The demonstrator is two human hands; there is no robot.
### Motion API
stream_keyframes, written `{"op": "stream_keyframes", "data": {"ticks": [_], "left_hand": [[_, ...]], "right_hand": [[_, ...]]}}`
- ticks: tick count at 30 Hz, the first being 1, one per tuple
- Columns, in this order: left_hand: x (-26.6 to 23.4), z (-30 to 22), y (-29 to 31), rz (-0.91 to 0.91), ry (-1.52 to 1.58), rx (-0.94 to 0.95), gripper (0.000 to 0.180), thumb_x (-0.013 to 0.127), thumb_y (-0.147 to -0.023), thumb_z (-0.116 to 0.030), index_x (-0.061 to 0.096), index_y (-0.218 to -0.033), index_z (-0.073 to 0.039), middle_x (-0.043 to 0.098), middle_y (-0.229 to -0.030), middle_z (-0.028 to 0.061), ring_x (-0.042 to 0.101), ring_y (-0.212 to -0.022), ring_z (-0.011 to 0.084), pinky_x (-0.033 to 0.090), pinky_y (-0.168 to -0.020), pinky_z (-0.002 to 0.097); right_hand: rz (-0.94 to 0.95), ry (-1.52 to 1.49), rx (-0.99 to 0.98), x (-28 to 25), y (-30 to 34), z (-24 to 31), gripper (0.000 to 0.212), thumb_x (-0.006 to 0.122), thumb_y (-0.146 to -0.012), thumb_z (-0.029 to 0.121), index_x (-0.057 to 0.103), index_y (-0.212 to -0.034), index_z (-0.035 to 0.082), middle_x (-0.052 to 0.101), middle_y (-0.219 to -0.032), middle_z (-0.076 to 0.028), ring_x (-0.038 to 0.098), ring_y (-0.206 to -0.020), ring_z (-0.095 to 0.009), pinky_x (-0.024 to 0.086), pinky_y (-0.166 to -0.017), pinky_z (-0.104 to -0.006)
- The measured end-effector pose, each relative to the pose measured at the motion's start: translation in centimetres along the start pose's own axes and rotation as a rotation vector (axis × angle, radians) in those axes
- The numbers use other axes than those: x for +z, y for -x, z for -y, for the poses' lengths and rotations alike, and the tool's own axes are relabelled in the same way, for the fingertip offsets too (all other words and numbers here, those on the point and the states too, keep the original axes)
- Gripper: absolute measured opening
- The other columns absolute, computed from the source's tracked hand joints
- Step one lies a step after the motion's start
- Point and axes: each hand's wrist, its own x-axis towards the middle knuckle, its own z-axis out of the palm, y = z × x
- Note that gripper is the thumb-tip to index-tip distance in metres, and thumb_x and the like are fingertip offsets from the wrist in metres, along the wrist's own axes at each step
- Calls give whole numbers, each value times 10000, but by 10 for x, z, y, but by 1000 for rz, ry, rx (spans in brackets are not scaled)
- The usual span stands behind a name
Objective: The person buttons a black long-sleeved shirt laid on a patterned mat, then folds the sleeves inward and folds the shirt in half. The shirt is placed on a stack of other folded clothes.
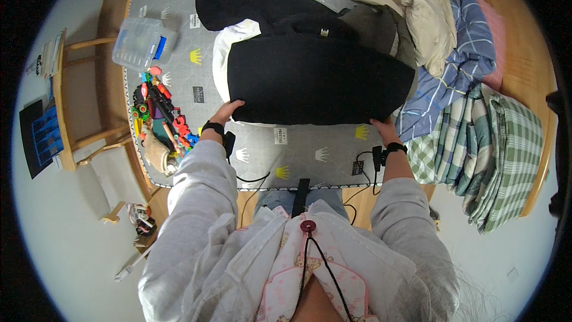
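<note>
A black garment [310, 80], likely a top, lies spread on the grey mattress, with one sleeve-like part reaching to the far left. A small pale label shows near its far edge. My left hand [223, 113] pinches its near left corner, thumb on top of the cloth. At the near right corner my right hand [385, 131] grips the edge, its fingers partly hidden under the fabric. White cloth [221, 65] sticks out from under the garment's left side. Dark grey cloth [372, 24] lies beside its far right part.
A clear plastic box [137, 45] with a blue latch and a pile of colourful toys [161, 113] sit on the mattress [262, 152] at left. Beige cloth [417, 6], a blue checked quilt [471, 36] and folded green checked bedding [512, 155] fill the right side. Cables hang near both wrists.
</note>
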Motion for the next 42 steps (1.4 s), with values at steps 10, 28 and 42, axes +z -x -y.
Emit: {"op": "stream_keyframes", "data": {"ticks": [10,28,42], "left_hand": [[7,27,-9,-4,118,57,587,659,-753,-384,507,-1201,-37,576,-1103,105,516,-1013,228,380,-884,358],[3,24,21,81,298,172,598,687,-736,-252,452,-1212,23,560,-1127,96,537,-1009,213,394,-885,316],[-24,0,79,63,341,271,557,664,-741,-191,449,-1197,46,567,-1110,121,562,-981,228,428,-870,322]], "right_hand": [[23,-340,229,4,11,-4,811,731,-721,275,247,-1360,156,283,-1406,-34,182,-1324,-254,175,-1035,-469],[18,-560,223,9,0,-18,597,710,-740,135,377,-1235,148,435,-1234,-33,409,-1139,-233,330,-928,-399],[50,-591,169,15,-10,-52,376,648,-779,71,476,-1105,2,545,-1026,-116,536,-885,-233,451,-763,-372]]}}
